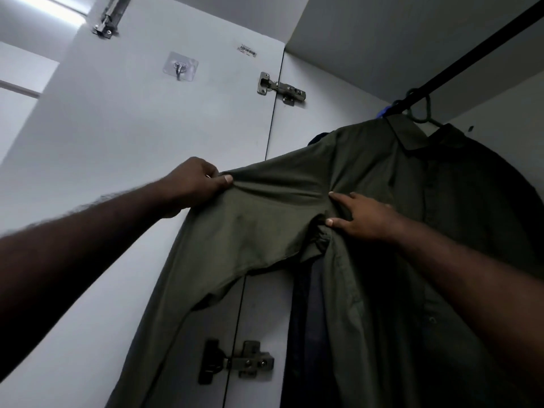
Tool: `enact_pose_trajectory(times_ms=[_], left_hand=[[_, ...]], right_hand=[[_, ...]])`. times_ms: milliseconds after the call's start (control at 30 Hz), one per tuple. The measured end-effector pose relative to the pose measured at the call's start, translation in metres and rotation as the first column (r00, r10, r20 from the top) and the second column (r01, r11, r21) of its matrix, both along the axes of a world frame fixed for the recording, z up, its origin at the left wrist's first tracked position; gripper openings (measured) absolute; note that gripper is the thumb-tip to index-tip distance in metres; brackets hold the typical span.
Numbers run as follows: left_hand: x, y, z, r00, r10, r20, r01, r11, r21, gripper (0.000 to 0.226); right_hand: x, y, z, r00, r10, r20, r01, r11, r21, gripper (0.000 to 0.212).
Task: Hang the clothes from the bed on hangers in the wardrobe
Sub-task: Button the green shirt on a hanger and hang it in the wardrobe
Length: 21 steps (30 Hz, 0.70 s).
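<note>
Head view, angled upward (close), facing wardrobe [141,136]

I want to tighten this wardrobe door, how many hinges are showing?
2. The upper hinge sits left of the shirt collar; the lower hinge is below the sleeve. More may be out of view.
</note>
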State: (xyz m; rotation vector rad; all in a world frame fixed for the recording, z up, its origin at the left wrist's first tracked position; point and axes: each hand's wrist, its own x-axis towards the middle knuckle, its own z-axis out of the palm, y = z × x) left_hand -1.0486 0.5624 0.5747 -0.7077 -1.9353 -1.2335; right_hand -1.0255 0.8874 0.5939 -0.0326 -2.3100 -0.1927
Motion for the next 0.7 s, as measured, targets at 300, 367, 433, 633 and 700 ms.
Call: enact_pose_trajectory(times_ms=[300, 367, 433, 633, 700], left_hand=[[0.079, 0.019, -0.003, 0.948, -0.154, 0.278, 0.196, 0.972, -0.131, 0.036], [0.085, 0.023, -0.013, 0.899, -0.014, 0.437, 0.193, 0.909, -0.369, 0.038], [0.069, 0.014, -0.020, 0.912, 0.209, 0.352, 0.002, 0.857, -0.515, 0.028], [0.024, -0.031, -0.040, 0.954, 0.186, 0.233, -0.158, 0.978, -0.135, 0.016], [0.021, -0.036, -0.049, 0.958, 0.150, 0.243, -0.136, 0.988, -0.076, 0.018]], right_hand=[[-0.012, -0.004, -0.036, 0.995, -0.095, -0.015, 0.096, 0.994, 0.044, 0.077], [-0.013, -0.003, -0.044, 0.994, -0.105, -0.040, 0.107, 0.993, 0.047, 0.077], [-0.013, -0.001, -0.050, 0.993, -0.118, -0.022, 0.119, 0.992, 0.036, 0.076], [-0.011, 0.006, -0.062, 0.993, -0.116, 0.018, 0.116, 0.993, 0.022, 0.065], [-0.010, 0.005, -0.063, 0.993, -0.118, 0.032, 0.117, 0.993, 0.020, 0.062]])
